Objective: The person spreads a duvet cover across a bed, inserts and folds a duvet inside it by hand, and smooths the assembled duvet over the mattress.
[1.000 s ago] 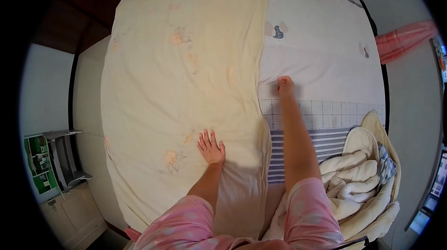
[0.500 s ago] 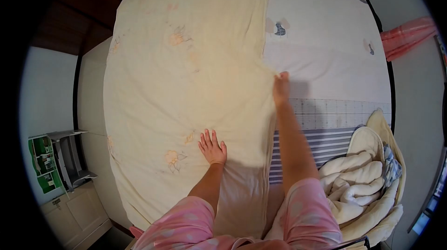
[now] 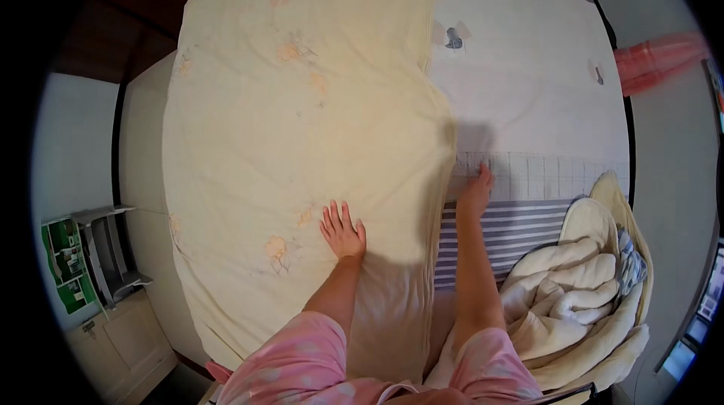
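Now drawn farther over the white sheet [image 3: 528, 99]: yellow cover [image 3: 324, 133], right edge bulging, more of the sheet hidden. Right hand [image 3: 475, 191]: off that edge, half open, apparently empty, over the sheet's checked band [image 3: 562, 175]. Left hand [image 3: 344, 233]: unmoved, fingers spread flat on the cover, left of the exposed sheet, grasping nothing.

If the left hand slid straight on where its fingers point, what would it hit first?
Nothing raised shows ahead of the left hand; the way looks free over the cream cover, though depth is unclear.
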The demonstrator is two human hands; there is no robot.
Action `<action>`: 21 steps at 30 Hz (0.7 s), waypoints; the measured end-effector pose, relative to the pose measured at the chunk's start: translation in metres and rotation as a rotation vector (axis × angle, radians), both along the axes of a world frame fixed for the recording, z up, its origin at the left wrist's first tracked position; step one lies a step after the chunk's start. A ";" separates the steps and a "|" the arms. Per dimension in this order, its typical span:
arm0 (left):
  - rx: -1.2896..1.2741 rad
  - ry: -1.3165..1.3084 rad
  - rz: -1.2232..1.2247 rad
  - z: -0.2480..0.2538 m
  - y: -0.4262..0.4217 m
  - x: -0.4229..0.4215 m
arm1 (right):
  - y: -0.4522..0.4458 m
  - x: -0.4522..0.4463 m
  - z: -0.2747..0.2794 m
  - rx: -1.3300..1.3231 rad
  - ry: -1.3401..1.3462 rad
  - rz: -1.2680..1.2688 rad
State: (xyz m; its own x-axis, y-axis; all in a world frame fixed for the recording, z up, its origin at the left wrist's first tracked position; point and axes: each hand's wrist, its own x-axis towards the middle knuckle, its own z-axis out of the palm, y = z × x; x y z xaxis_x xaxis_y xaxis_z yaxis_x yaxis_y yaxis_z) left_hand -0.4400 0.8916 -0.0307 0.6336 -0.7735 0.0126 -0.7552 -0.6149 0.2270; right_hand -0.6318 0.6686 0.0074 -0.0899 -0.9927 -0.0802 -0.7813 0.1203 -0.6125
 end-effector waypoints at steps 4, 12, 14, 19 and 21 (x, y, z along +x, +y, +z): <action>0.020 0.006 0.019 0.001 -0.003 -0.002 | 0.101 -0.019 0.018 -0.201 0.161 0.353; -0.023 -0.021 0.011 0.002 0.000 -0.002 | 0.275 -0.058 0.007 -0.060 0.355 0.657; -0.039 -0.032 0.013 0.000 0.002 -0.002 | 0.273 -0.057 0.007 -0.040 0.355 0.660; -0.081 -0.066 0.008 0.001 0.005 -0.002 | 0.280 -0.062 -0.007 -0.199 0.341 0.651; -0.079 -0.069 0.009 0.008 0.005 -0.001 | 0.285 -0.063 -0.008 -0.240 0.343 0.646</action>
